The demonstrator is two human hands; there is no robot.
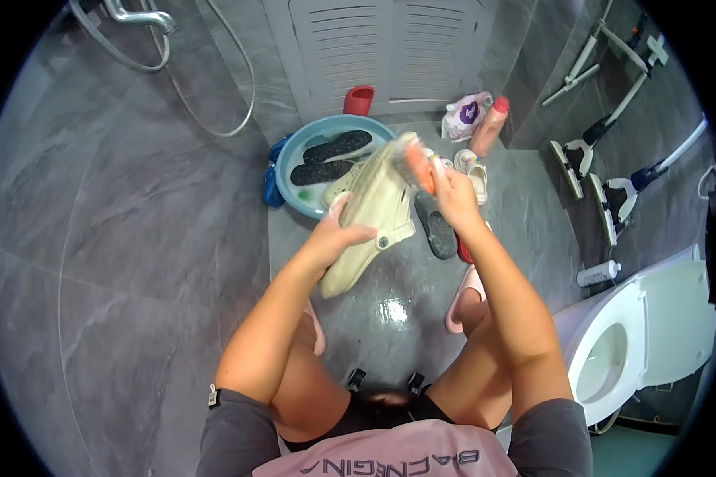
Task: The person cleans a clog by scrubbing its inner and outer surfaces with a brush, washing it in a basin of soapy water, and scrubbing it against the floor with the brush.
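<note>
My left hand (pixel 341 229) grips a pale yellow-green foam clog (pixel 367 223) by its side, tilted over the near rim of a blue plastic basin (pixel 285 194). An orange scrubbing brush (pixel 416 166) is in my right hand (pixel 451 194), against the toe end of that clog; the brush head is blurred. In the basin's water lie dark insoles (pixel 337 146) and a second pale clog (pixel 340 188), partly hidden behind the held one. On the floor under my right forearm rest a dark grey slipper (pixel 437 226) and part of a red one (pixel 464 247).
White clogs (pixel 472 173), a pink bottle (pixel 489 128) and a white pouch (pixel 466 116) stand beyond my right hand. A red slipper (pixel 358 100) leans at the louvred cabinet. Blue footwear is left of the basin. A toilet (pixel 579 364), white bottle (pixel 598 273) and mops (pixel 616 203) are at right.
</note>
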